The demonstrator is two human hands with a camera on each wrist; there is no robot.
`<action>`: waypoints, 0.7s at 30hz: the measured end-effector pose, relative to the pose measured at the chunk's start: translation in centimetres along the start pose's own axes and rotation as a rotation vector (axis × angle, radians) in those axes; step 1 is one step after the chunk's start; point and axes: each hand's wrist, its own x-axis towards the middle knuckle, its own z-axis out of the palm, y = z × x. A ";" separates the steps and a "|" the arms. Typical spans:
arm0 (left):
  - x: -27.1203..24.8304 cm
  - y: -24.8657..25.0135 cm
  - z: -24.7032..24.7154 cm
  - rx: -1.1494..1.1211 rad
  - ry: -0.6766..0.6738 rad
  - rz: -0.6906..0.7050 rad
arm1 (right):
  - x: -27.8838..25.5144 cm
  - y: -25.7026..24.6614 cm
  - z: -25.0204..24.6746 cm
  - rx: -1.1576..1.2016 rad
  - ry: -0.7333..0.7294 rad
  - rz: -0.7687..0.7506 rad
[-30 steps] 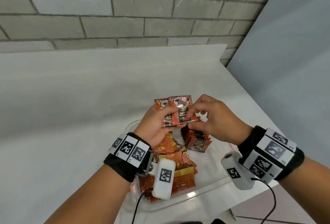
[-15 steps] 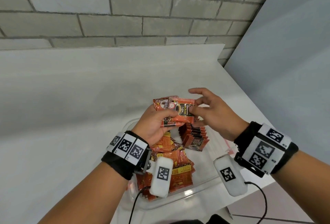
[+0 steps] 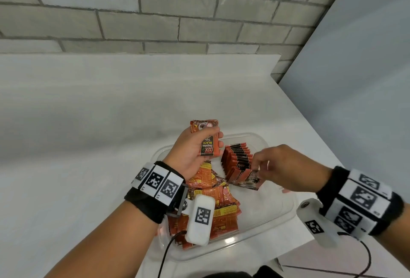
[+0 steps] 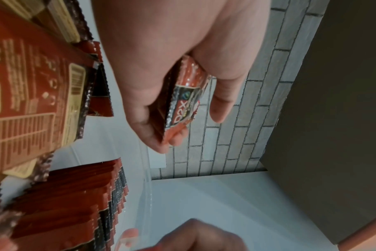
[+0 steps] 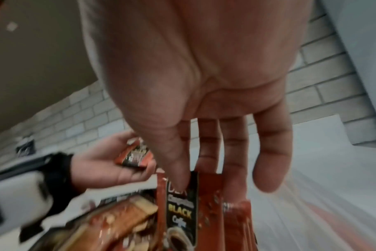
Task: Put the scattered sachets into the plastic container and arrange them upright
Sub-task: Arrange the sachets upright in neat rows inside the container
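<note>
My left hand (image 3: pixel 195 149) is raised palm-up in front of me, fingers and thumb curled round a small stack of sachets (image 3: pixel 205 138), my thumb lying across its front. My right hand (image 3: pixel 286 167) reaches in lower from the right, back of the hand up, wrist bent slightly down. Its thumb and fingertips (image 5: pixel 182 176) pinch the top edge of one sachet (image 5: pixel 181 208), while the little finger stands apart and straight. Both forearms angle inward, each wrist wrapped in a black band.
</note>
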 end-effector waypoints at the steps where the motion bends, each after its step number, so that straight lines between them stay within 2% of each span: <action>1: 0.0 0.0 0.0 0.011 -0.002 0.002 | 0.2 0.0 0.5 -0.060 -0.022 0.011; 5: 0.0 0.0 0.0 0.025 -0.002 0.004 | 1.2 0.0 1.7 -0.262 -0.067 0.040; 21: -0.1 0.0 0.2 0.017 0.001 -0.003 | 2.6 -1.9 1.8 -0.594 -0.087 -0.022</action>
